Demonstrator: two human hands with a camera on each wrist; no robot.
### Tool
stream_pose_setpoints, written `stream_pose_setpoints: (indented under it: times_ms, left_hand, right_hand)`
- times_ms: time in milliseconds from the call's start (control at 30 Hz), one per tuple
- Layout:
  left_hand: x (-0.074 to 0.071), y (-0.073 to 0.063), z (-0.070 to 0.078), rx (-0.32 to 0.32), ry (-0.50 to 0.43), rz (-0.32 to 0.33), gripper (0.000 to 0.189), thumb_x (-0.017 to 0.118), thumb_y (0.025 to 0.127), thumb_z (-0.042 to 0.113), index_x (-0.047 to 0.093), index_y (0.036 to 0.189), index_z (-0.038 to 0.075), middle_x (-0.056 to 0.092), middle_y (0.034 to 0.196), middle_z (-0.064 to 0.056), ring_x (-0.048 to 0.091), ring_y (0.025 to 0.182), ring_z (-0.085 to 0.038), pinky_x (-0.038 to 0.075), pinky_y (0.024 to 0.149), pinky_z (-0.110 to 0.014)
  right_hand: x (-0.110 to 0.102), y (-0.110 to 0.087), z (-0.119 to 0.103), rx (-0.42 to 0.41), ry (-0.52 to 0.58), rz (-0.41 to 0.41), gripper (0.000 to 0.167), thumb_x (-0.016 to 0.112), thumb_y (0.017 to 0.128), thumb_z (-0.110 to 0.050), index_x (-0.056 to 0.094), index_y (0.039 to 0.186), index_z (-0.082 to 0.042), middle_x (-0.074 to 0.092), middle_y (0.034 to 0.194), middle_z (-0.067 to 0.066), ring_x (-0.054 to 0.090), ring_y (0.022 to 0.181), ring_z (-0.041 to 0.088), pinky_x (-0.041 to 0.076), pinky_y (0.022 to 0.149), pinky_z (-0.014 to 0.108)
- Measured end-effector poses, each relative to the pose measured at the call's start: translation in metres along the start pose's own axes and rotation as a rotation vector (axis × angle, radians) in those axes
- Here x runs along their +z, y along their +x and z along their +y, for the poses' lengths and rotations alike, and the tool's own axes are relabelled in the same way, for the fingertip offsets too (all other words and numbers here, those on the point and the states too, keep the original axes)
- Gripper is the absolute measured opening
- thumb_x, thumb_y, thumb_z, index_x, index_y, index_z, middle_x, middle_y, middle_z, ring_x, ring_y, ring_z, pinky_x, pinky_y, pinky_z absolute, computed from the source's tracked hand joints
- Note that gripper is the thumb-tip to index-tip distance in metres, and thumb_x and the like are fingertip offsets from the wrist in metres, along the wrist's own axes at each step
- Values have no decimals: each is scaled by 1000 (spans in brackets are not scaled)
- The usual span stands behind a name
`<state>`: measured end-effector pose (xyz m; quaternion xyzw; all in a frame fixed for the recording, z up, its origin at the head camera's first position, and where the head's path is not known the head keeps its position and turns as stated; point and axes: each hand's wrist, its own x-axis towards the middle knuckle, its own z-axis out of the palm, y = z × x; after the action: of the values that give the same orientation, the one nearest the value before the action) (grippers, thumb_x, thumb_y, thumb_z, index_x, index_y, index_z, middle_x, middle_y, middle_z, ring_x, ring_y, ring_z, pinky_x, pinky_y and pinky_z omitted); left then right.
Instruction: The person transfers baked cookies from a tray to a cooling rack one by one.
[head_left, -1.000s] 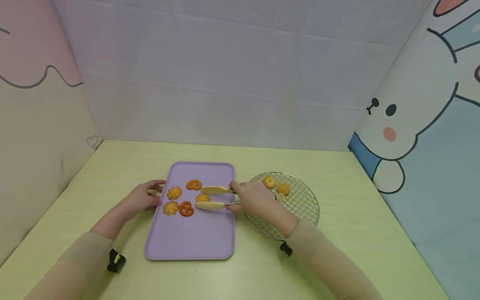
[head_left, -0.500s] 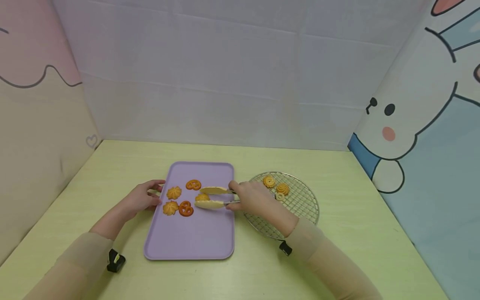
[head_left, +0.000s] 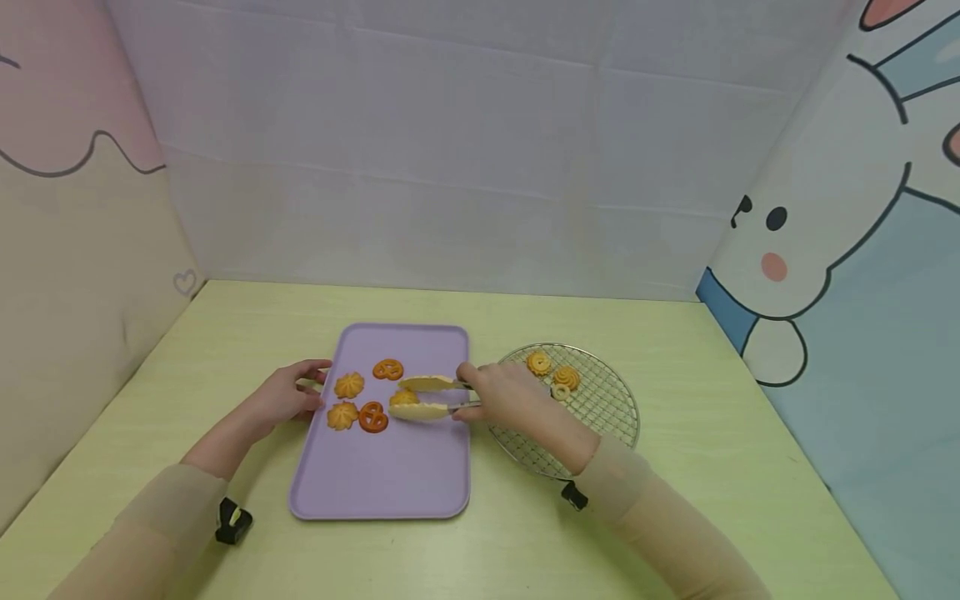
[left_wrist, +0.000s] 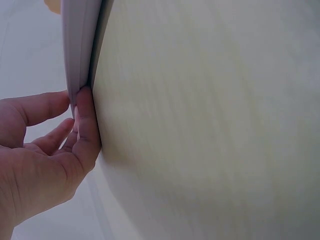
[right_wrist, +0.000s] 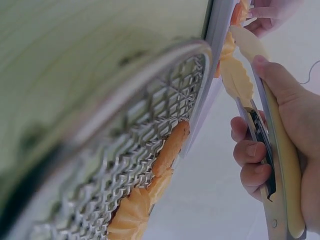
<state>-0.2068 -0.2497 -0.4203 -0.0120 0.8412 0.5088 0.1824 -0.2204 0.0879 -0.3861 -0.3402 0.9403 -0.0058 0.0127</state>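
Observation:
My right hand grips a pair of food tongs with cream-coloured tips. In the head view, the two tips stand around a golden cookie on a purple tray; whether they press on it cannot be told. My left hand holds the tray's left rim, and in the left wrist view the rim lies between its fingers. Farther left on the tray sit two flower-shaped cookies, one at the back and one in front, plus a far pretzel and a near pretzel.
Right of the tray a round wire cooling rack lies partly under my right forearm. It bears a scalloped cookie, a swirled cookie and a small ring cookie. Printed cloth walls close in the pale table.
The tongs' tips have drawn slightly closer together around the golden cookie, which has shifted a little left. Both hands stay almost where they were.

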Motion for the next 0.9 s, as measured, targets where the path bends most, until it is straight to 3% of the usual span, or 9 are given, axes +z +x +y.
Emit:
stream_pose_setpoints:
  times_ms: [333,600,767,900]
  left_hand:
    - [-1,1,-1,7,10,5,67,57,85,-4,27,144,-5,37,130,-25,54,94,-24,54,69,-28]
    - [-1,2,-2,7,-3,2,67,57,84,-5,27,144,-4,38,129,-25,54,91,-21,55,69,-29]
    - [-1,3,-3,21,3,5,67,58,84,-5,27,144,-6,38,127,-25,54,90,-20,55,68,-28]
    - [0,2,-3,32,15,6,67,58,84,-5,26,143,-7,39,126,-27,54,88,-20,55,67,-29]
  right_hand:
    - [-10,-9,3,-41,18,13,51,65,79,-58,57,110,-18,60,73,-8,47,53,8,38,44,22]
    - [-22,-20,10,-52,70,25,50,68,78,-54,58,111,-18,69,89,-2,49,56,7,39,44,22]
    - [-27,-28,15,-82,-16,97,51,68,77,-57,57,111,-20,64,77,-7,46,52,4,36,42,20]
    - [-32,-33,18,-88,-19,121,51,68,77,-56,58,111,-19,57,71,-11,45,52,4,36,43,18]
